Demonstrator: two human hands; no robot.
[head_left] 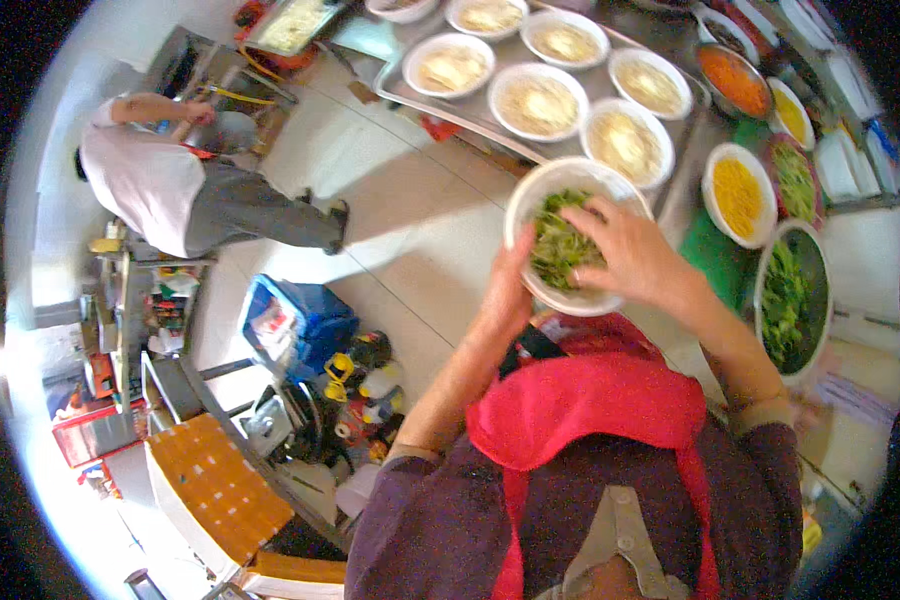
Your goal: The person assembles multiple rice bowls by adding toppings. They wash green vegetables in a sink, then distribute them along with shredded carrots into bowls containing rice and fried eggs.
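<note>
My left hand (514,285) grips the side of a white bowl (540,178), which is tilted in front of my red apron. Chopped leafy greens (552,240) lie inside it. My right hand (625,248) reaches into the bowl from the right, fingers and thumb curled around some of the greens; its fingertips are partly buried. Just beyond the bowl, a metal tray (440,112) carries several white bowls, such as this nearest bowl (627,143) with pale shredded food and a creamy topping.
On the right stand a bowl of yellow shreds (739,197), a large bowl of green leaves (788,300) and a bowl of orange shreds (734,82). A person (160,180) works at the far left. A blue bin (315,325) stands on the tiled floor.
</note>
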